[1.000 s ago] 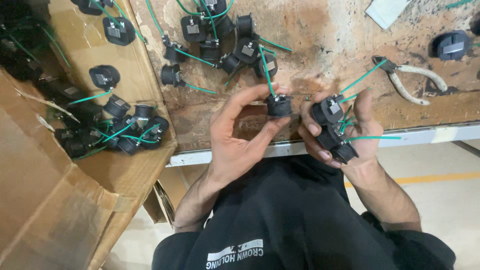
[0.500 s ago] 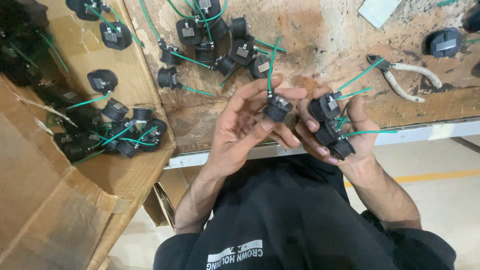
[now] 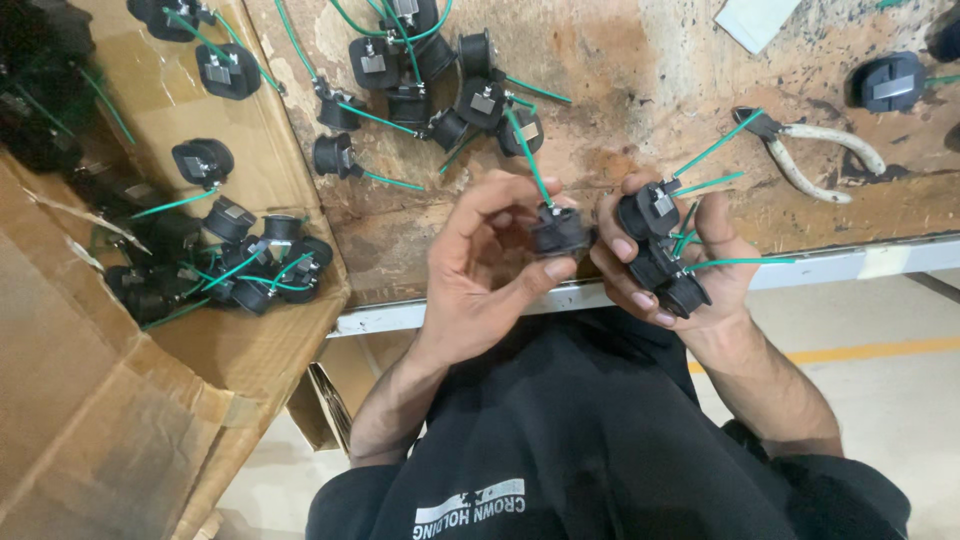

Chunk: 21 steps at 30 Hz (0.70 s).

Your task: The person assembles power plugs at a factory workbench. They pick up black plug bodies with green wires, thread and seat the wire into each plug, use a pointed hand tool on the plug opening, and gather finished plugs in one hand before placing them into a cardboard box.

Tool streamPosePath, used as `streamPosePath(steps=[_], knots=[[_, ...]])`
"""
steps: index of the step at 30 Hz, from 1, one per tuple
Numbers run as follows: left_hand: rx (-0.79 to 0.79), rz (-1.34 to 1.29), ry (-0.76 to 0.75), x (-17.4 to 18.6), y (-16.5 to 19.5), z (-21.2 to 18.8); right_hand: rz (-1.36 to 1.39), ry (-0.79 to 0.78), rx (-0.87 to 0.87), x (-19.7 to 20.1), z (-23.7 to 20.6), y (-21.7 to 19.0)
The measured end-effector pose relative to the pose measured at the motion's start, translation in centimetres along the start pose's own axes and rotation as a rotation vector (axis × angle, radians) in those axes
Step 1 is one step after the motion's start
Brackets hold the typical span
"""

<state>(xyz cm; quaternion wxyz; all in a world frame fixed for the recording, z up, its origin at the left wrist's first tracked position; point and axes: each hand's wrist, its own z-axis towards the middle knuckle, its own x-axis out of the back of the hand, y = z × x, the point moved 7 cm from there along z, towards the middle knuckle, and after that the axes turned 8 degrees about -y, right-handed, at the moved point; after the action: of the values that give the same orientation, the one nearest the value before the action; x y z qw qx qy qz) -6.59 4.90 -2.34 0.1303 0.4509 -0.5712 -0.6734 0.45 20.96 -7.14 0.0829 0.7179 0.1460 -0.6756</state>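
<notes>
Over the near edge of the tabletop (image 3: 640,70), the left hand (image 3: 490,275) pinched one black socket (image 3: 558,230) between thumb and fingertips, its green wire standing up from it. Just beside it, the right hand (image 3: 690,250) had its grip closed around a bunch of three sockets (image 3: 655,262), their green wires sticking out toward the right edge. About nine more loose sockets (image 3: 440,95) lay clustered toward the far edge, and a single socket (image 3: 888,80) sat near the far right corner. One pair of pliers (image 3: 820,150) lay near the right edge. Off the left edge, a cardboard box (image 3: 110,400) carried a heap of sockets (image 3: 240,275) too tangled to count. The tabletop was worn, stained wood with a pale metal rim; below it, the pale floor (image 3: 900,400) bore one yellow line.
</notes>
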Motion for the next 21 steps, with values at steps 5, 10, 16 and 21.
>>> streamPosePath(steps=[5,10,16,21], knots=[[-0.146,0.575,0.150,-0.1,2.8,-0.2,-0.002,0.015,-0.002,0.0,0.1,0.0],[-0.166,0.686,0.238,-0.4,3.5,0.1,-0.014,0.010,0.005,0.1,0.0,0.1],[-0.174,0.758,0.230,-1.2,4.5,0.1,0.020,0.017,0.001,0.5,-0.1,0.1],[-0.112,0.754,0.151,-2.9,5.2,0.3,-0.106,0.461,0.073,3.4,-1.2,-0.4]])
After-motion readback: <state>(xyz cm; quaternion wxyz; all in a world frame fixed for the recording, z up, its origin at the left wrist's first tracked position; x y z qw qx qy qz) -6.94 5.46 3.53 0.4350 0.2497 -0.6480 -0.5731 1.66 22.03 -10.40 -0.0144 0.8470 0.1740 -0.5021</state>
